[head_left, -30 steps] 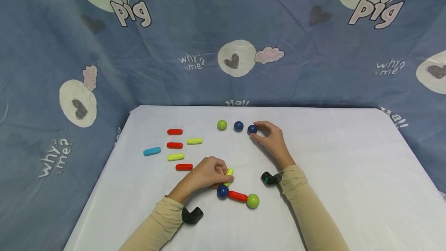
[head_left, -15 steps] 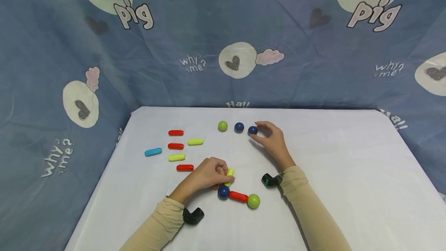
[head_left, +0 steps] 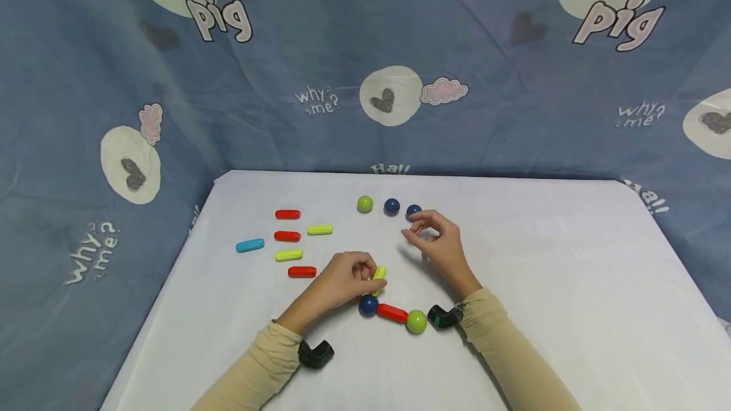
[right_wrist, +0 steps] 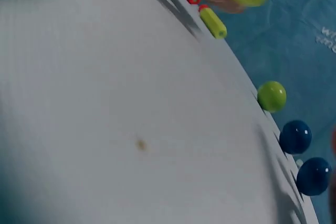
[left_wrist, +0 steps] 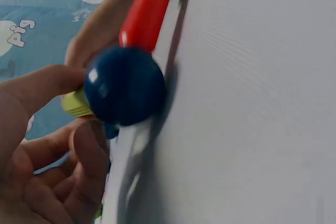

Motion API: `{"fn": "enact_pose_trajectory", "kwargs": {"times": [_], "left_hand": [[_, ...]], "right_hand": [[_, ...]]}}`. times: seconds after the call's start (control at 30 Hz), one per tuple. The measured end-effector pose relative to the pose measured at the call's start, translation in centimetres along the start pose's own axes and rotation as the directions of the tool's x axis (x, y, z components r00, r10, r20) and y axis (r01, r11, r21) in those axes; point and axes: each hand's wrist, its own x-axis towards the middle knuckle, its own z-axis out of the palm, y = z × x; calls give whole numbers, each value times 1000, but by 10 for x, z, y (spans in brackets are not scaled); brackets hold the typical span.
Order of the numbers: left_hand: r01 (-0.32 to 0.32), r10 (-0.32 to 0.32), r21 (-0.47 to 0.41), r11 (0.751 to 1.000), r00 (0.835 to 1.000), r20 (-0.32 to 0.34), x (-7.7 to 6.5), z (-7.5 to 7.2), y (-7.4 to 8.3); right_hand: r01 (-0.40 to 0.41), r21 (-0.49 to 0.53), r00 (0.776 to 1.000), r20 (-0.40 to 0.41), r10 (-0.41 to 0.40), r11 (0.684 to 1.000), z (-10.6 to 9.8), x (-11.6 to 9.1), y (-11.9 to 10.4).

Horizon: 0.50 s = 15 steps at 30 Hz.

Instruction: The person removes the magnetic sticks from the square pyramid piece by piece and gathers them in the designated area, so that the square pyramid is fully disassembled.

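Observation:
My left hand (head_left: 344,279) pinches a yellow rod (head_left: 381,271) between thumb and fingers. That rod meets a dark blue ball (head_left: 368,306), which joins a red rod (head_left: 392,313) ending in a green ball (head_left: 416,321). In the left wrist view, the blue ball (left_wrist: 125,85) sits just beyond the thumb and fingertips, partly covering the yellow rod (left_wrist: 77,103). My right hand (head_left: 442,246) holds nothing, its thumb and index finger apart. Just beyond its fingers rests a blue ball (head_left: 413,211), partly hidden by them, beside another blue ball (head_left: 391,207) and a green ball (head_left: 365,203).
Left of my left hand lie several loose rods on the white table (head_left: 542,259): red ones (head_left: 301,271), yellow ones (head_left: 288,255) and a light blue one (head_left: 250,245). A patterned blue cloth (head_left: 485,132) hangs behind the table.
My right hand has let go of the rightmost blue ball and drawn back slightly toward me; the ball stays in its row. My left hand and the joined pieces have shifted slightly away from me.

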Motion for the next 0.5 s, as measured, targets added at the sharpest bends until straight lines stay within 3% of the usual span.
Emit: {"fn": "enact_pose_trajectory", "kwargs": {"times": [0.1, 0.23, 0.37, 0.5], "left_hand": [[-61, 58, -26, 998, 993, -105, -1, -3, 3], [-138, 118, -80, 987, 969, -217, -1, -6, 4], [-158, 130, -96, 983, 960, -249, 0, -7, 2], [-121, 113, -14, 993, 959, -261, 1, -6, 1]], "right_hand": [[10, 35, 987, 158, -16, 999, 3, 1, 5], [-7, 87, 948, 316, -21, 996, 6, 3, 24], [-15, 84, 922, 387, -19, 996, 7, 3, 37], [-10, 42, 907, 420, -9, 999, 8, 3, 40]]}}
